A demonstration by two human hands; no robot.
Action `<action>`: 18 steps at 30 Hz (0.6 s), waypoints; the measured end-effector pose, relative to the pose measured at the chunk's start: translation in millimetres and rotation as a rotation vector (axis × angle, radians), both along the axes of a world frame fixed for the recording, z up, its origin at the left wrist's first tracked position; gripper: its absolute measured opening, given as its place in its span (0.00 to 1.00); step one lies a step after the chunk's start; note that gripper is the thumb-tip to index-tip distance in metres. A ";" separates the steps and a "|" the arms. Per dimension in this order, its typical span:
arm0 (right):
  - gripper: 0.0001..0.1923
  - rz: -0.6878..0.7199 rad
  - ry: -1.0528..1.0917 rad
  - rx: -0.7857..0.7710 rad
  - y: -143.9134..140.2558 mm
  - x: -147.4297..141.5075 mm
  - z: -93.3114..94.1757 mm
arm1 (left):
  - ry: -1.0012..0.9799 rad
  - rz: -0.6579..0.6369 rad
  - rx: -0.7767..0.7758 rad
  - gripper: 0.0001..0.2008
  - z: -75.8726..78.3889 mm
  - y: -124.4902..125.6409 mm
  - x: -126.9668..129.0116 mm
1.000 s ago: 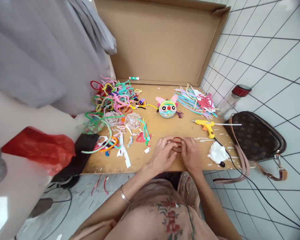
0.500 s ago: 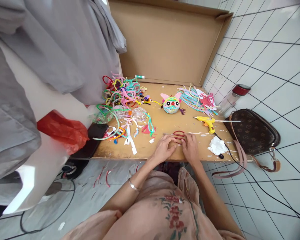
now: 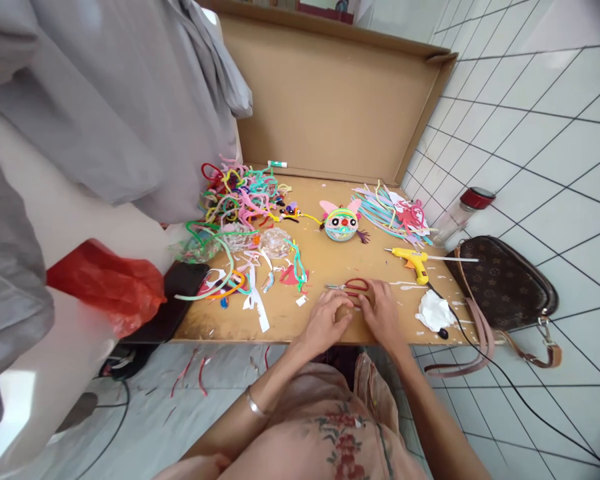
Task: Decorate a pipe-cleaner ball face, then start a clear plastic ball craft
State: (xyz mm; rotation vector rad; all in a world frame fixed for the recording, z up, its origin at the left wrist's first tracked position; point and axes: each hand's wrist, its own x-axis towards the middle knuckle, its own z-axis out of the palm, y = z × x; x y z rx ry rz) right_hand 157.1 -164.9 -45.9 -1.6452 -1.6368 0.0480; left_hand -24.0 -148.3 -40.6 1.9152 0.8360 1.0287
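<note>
A pair of red-handled scissors (image 3: 356, 285) lies on the wooden table, its metal blades pointing left. My left hand (image 3: 327, 319) rests on the tabletop just below the scissors, fingers stretched forward and thumb apart. On the other side, my right hand (image 3: 381, 313) lies at the handle end, fingers extended and touching or nearly touching the red loops. Neither hand appears to grip anything. Beyond the hands sits a round decorated figure (image 3: 342, 225) with pink ears, large eyes, a red nose and coloured strips around its body.
A yellow glue gun (image 3: 414, 262), crumpled white tissue (image 3: 434, 311) and brown handbag (image 3: 505, 283) are at right. Pale pipe cleaners (image 3: 387, 210) lie behind, near a red-lidded bottle (image 3: 467, 208). Tangled coloured pipe cleaners (image 3: 245, 193) heap at left. A cardboard panel (image 3: 325, 100) stands at the back.
The view has tilted up a little, so the table appears lower. More of the scissors, including the blades, now shows beyond my hands, which stay close to the handles.
</note>
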 end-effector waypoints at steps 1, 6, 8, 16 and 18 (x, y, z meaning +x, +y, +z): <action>0.18 0.012 0.055 -0.004 8.2 3.1 7.2 | 0.004 -0.007 -0.015 0.08 0.5 0.5 -0.1; 0.26 0.038 0.550 -0.128 86.2 25.2 57.9 | 0.047 -0.126 -0.093 0.11 9.6 21.4 -2.7; 0.24 -0.009 0.684 -0.213 125.3 33.0 76.6 | 0.053 -0.128 -0.124 0.10 17.7 37.0 -3.8; 0.16 -0.074 0.797 -0.407 227.8 39.9 90.9 | 0.071 -0.100 -0.109 0.09 35.9 90.6 3.7; 0.14 -0.034 0.822 -0.464 237.7 39.0 88.9 | 0.075 -0.088 -0.106 0.10 31.9 97.8 5.3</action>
